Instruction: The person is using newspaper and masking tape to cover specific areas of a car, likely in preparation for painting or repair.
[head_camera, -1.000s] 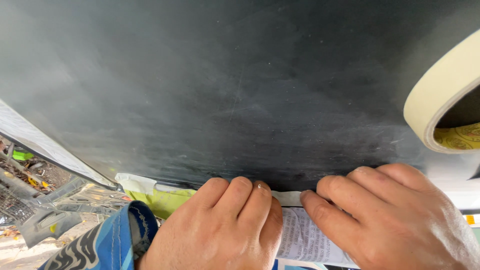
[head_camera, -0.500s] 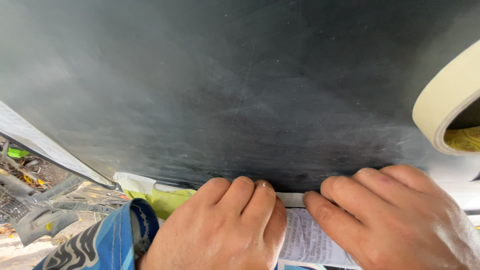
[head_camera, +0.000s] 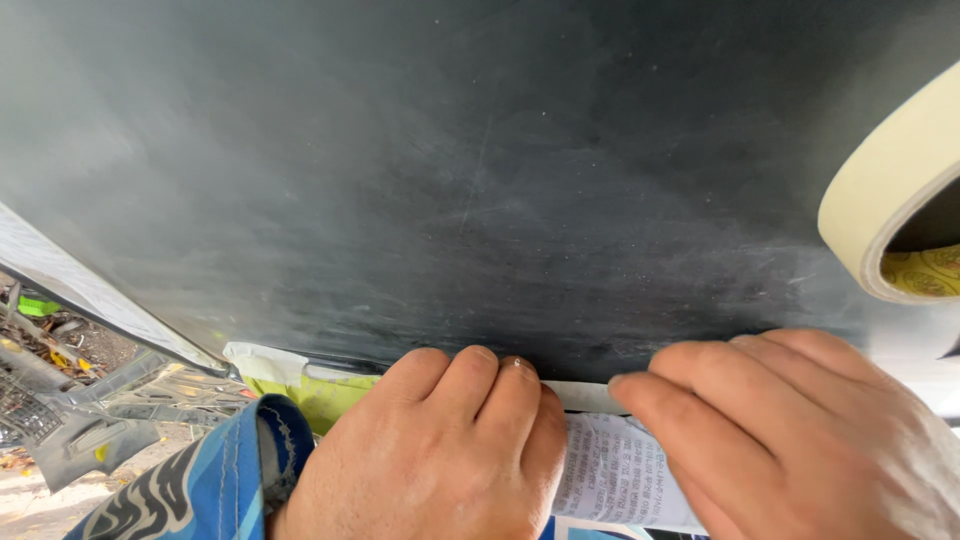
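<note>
Dark grey-black panel (head_camera: 480, 170); cream tape roll (head_camera: 885, 200) with a yellow core; white tape strip (head_camera: 585, 397); white printed paper (head_camera: 615, 475); blue, black-and-white patterned sleeve (head_camera: 215, 485); yellow-green sheet (head_camera: 315, 395).

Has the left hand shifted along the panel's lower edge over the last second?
No. The left hand sits pressed at the same spot on the taped edge of the dark panel, beside the right hand.

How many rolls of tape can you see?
1. A cream roll of masking tape sits at the right edge, above the right hand, partly cut off by the picture. Others may lie out of view.
</note>
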